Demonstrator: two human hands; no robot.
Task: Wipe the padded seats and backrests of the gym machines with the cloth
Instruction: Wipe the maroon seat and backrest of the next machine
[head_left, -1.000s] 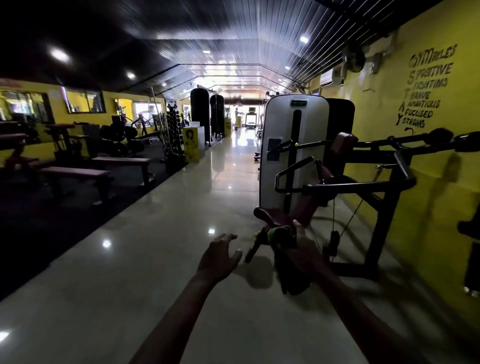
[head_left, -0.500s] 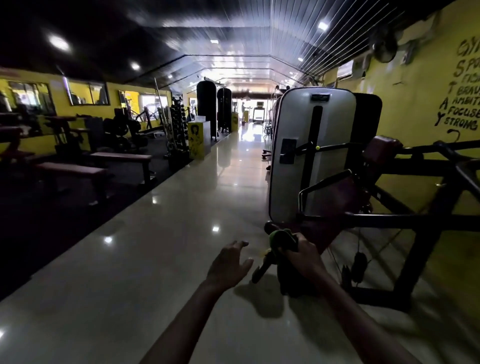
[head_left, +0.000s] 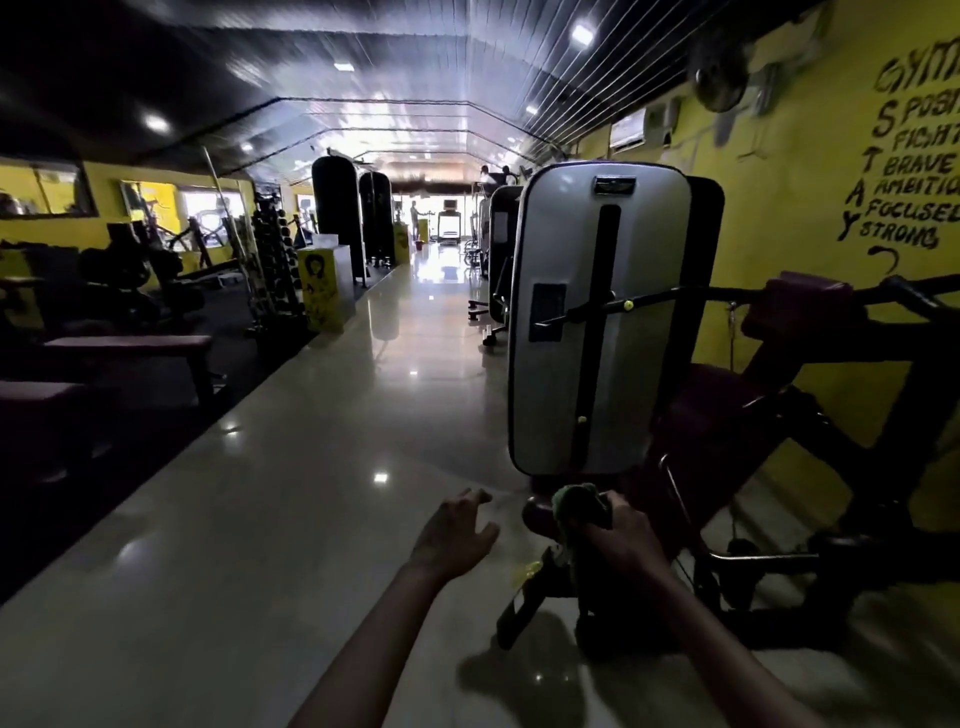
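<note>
Closer now than a second ago, the machine fills the right side, and both hands sit nearer its seat. Right hand grasps the green cloth, pressing it on the seat's front edge. Left hand hovers just left of the right one, fingers loosely spread, holding nothing. Beyond the hands stands the white weight cover.

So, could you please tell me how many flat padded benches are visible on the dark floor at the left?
2: one maroon padded flat bench nearer the aisle, and a second maroon bench closer to the camera at the left edge. That area is dark, so others may be hidden.
</note>
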